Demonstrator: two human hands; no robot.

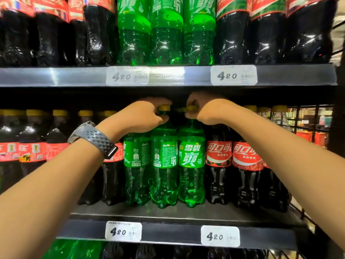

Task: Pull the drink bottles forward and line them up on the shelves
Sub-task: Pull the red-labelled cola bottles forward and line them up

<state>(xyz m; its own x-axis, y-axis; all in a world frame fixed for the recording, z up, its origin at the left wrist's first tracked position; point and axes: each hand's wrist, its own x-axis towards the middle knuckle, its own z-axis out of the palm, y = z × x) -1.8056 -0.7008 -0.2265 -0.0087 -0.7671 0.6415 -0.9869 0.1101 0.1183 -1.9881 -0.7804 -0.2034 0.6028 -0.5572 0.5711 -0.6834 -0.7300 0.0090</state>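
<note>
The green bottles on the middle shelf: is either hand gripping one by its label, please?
No, both hands grip green bottles near their yellow caps.

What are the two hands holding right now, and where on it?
The left hand grips the middle green bottle at its neck, just under the yellow cap. The right hand grips the right green bottle the same way.

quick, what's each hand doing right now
Left hand: grips the neck of the middle green bottle.
Right hand: grips the neck of the right green bottle.
</note>
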